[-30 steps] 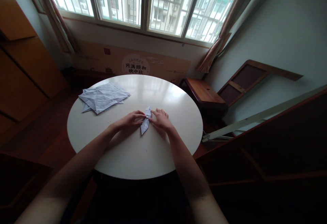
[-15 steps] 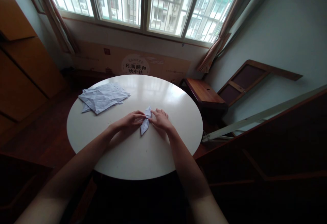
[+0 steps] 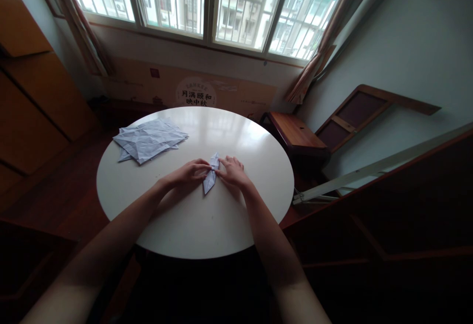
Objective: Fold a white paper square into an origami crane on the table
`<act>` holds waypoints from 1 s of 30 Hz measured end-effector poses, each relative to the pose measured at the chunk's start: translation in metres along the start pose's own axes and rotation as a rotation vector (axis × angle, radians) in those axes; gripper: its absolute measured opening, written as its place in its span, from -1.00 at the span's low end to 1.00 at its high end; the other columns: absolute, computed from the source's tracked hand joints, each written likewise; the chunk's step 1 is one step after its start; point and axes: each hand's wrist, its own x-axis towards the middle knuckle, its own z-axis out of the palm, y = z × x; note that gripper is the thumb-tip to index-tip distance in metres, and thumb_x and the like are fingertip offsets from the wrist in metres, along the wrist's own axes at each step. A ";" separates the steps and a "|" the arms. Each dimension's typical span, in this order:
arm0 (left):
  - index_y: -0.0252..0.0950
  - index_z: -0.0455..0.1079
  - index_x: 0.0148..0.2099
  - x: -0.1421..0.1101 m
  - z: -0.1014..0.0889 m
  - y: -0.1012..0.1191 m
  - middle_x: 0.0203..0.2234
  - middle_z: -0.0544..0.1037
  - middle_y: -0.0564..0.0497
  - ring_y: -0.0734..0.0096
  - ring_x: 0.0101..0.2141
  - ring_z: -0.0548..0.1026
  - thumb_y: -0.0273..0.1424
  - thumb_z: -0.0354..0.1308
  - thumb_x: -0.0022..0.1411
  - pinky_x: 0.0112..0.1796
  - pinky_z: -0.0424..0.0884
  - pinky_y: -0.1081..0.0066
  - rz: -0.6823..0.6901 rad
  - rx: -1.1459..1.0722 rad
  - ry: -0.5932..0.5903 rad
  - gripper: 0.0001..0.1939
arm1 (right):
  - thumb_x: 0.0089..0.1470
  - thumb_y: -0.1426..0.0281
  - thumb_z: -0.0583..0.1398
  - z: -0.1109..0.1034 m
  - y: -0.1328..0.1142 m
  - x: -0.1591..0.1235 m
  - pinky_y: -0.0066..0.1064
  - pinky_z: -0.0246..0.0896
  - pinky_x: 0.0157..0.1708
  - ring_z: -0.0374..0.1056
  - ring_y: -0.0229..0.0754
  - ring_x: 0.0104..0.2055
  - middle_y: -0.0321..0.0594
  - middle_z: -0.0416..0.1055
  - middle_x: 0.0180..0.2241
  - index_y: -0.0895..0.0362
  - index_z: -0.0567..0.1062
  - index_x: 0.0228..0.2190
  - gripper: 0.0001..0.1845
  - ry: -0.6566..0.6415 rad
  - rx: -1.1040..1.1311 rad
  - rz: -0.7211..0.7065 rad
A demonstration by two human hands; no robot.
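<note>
A narrow piece of folded paper (image 3: 210,181), pale and pointed at both ends, lies on the white round table (image 3: 185,230). From its left side my left hand (image 3: 192,172) grips the middle of the paper, the fingers pressed together. On the opposite side my right hand (image 3: 232,170) has its thumb and forefinger on the same paper, while its other fingers curl outward to the right. The fingertips of both hands meet near the paper's centre and cover part of it.
Creased sheets of paper (image 3: 151,139) lie in a loose stack at the table's back left. A wooden stool (image 3: 295,129) stands beyond the table to the right. Behind the table is a printed panel (image 3: 236,85) below a barred window.
Both hands stay at the folded paper with hardly any visible movement. The whole view has shifted very slightly.
</note>
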 end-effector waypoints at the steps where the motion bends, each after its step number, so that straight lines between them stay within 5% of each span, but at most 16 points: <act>1: -0.22 0.46 0.13 0.000 0.000 0.000 0.02 0.48 -0.16 0.19 0.02 0.49 -0.25 0.14 0.34 0.08 0.41 0.23 0.000 -0.001 0.000 -0.63 | 0.23 -0.04 0.04 0.000 0.000 0.000 0.02 -0.24 0.29 -0.19 0.17 0.41 -0.05 -0.03 0.38 -0.06 0.17 0.30 -0.30 0.000 0.001 -0.001; 30: -0.22 0.45 0.14 0.000 -0.001 0.003 0.02 0.46 -0.15 0.19 0.03 0.48 -0.21 0.11 0.36 0.09 0.40 0.26 -0.014 0.024 -0.011 -0.62 | 0.24 0.00 0.06 -0.002 -0.001 -0.001 0.01 -0.23 0.28 -0.18 0.16 0.41 -0.06 -0.03 0.38 -0.07 0.17 0.30 -0.33 -0.008 0.006 0.003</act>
